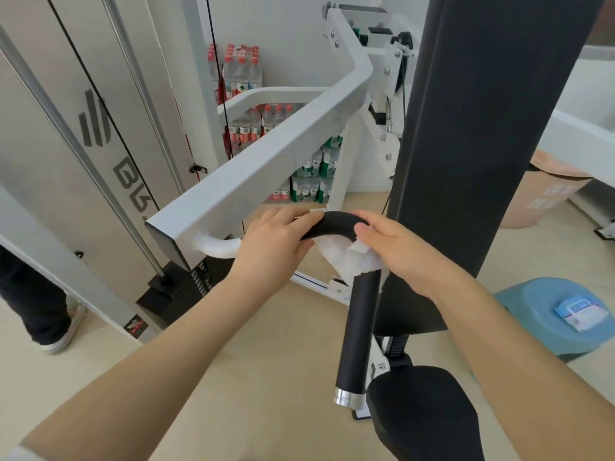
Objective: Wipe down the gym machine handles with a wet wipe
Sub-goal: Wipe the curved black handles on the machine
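Note:
A black foam-covered handle (357, 331) bends out from the white machine arm (266, 161) and runs down to a chrome end cap. My left hand (273, 241) grips the curved upper part of the handle, beside the white tube. My right hand (399, 251) presses a crumpled white wet wipe (342, 257) against the bend of the handle, just right of the left hand. Part of the wipe hangs below the bend; the rest is hidden under my fingers.
A tall black back pad (492, 128) rises on the right, with a black seat (422, 410) below. A blue stool (552, 314) carries a wipe packet (580, 312). Water bottle packs (243, 74) stand by the wall. Someone's leg and shoe (50, 314) show at left beside the weight stack (179, 291).

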The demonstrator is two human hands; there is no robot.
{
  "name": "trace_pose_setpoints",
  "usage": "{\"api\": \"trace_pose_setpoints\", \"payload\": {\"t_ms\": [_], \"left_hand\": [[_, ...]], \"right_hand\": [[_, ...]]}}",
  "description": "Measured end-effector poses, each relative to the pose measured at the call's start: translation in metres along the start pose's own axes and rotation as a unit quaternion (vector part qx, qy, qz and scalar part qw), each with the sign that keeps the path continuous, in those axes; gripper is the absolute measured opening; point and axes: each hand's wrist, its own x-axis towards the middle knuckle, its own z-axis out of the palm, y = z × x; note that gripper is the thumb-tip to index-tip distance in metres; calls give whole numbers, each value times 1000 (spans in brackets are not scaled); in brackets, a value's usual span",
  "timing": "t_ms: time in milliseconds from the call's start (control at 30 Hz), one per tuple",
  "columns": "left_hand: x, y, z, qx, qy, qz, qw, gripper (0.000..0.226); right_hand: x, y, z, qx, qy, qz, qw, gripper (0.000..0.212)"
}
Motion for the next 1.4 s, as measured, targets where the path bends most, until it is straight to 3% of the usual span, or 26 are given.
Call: {"api": "trace_pose_setpoints", "payload": {"t_ms": [67,133,267,333,467,600,667,733,800,833,900,967,1033,1133,1267,1333,1400], "left_hand": [[0,2,4,17,10,3,1000,40],[2,4,6,27,15,-2,1000,40],[-1,8,8,33,34,-10,999,41],[-4,11,12,44,47,-27,998,45],[-6,21,17,54,48,-66,995,50],[-24,35,15,-39,63,-122,990,47],[-39,42,14,-79,84,-135,984,43],[-50,45,15,-106,90,-157,978,43],[-57,46,14,-112,88,-175,974,42],[-59,47,13,-115,85,-183,973,41],[-62,51,13,-133,77,-189,970,38],[-65,56,13,-147,67,-194,968,35],[-68,61,14,-155,63,-197,966,34],[-73,64,17,-137,61,-197,969,34],[-76,66,17,-132,40,-216,967,37],[-77,68,16,-143,40,-226,963,35],[-78,69,16,-165,37,-235,957,35]], "right_hand": [[7,4,-2,164,-11,30,986,42],[9,0,-7,224,-35,46,973,42],[-14,10,-2,83,-13,19,996,30],[-29,18,3,85,29,13,996,27],[-27,14,-6,60,65,6,996,41],[-32,7,4,-129,167,-144,967,50],[-42,18,15,-267,109,-265,920,43],[-50,31,19,-397,21,-366,842,43],[-60,31,19,-492,-98,-392,771,53],[-64,29,15,-507,-144,-391,754,52],[-61,23,3,-485,-158,-379,772,45],[-51,20,-5,-496,-103,-363,782,42],[-51,22,-1,-532,-93,-371,755,42],[-58,34,12,-531,-156,-450,701,40],[-41,34,-2,-481,-47,-381,788,47],[-43,36,6,-495,-26,-413,764,43],[-54,44,23,-495,-95,-478,720,40]]}}
